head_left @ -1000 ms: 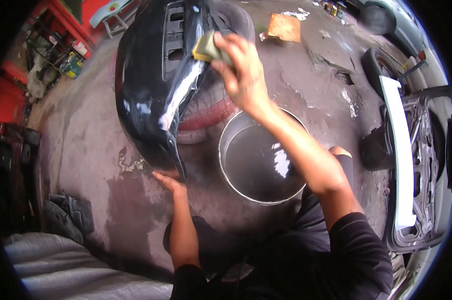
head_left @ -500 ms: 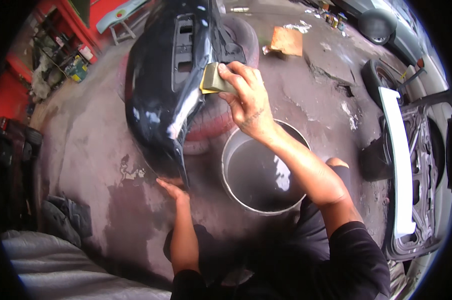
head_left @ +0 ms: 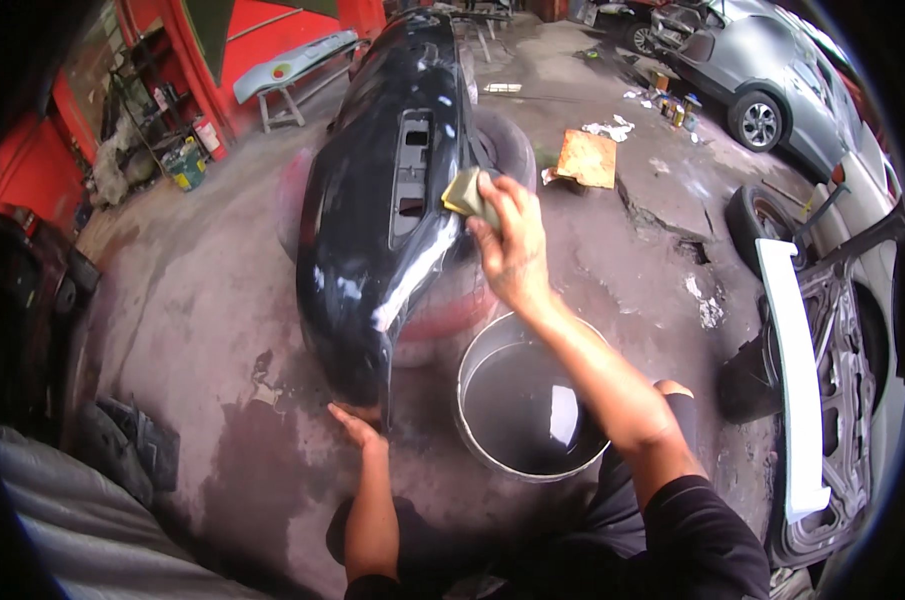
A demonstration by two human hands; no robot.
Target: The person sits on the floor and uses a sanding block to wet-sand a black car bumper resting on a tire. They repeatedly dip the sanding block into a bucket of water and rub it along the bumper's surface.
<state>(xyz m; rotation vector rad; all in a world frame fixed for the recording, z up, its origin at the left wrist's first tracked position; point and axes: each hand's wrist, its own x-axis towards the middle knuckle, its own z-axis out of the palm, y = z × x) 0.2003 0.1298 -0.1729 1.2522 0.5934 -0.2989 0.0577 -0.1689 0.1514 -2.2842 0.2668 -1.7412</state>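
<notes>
Black bumper (head_left: 357,280), our right hand (head_left: 515,240) pinching a block (head_left: 467,190) at its edge, our left hand (head_left: 359,428) spread at its tip

A black short-sleeved top (head_left: 717,565) is worn, its right sleeve (head_left: 697,515) plain, loosely cut, creased and finished above the elbow by a straight hem. Only the edge of the left sleeve (head_left: 372,588) is shown, black as well. The legs are covered by dark cloth (head_left: 622,512). The left fingers (head_left: 350,419) and right fingers (head_left: 510,196) are left bare, as are both forearms (head_left: 374,500).
</notes>
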